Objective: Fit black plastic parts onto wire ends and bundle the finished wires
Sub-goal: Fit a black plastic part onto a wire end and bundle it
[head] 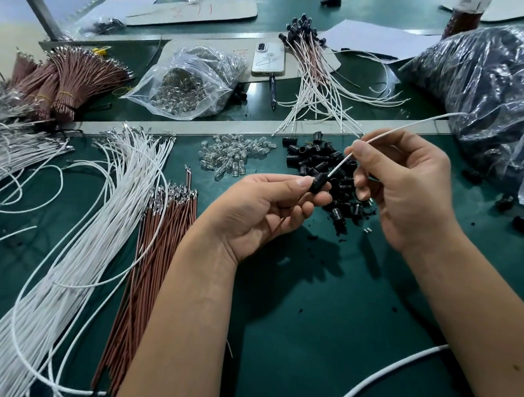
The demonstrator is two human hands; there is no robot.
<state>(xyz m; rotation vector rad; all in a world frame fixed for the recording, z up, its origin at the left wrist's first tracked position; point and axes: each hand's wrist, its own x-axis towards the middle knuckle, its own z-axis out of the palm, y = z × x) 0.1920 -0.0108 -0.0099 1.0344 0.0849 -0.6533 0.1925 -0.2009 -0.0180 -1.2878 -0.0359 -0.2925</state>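
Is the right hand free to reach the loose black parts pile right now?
Probably not yet: the right hand pinches the white wire going into the black part held by the left hand. The pile lies unobstructed just beneath.

The person's 2 bare forearms reach in from the bottom edge without sleeves, watch or rings, the left hand (pixel 266 205) and right hand (pixel 407 187) ungloved with short, trimmed fingernails.

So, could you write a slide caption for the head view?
Left hand holds black plastic part while right hand feeds in white wire.
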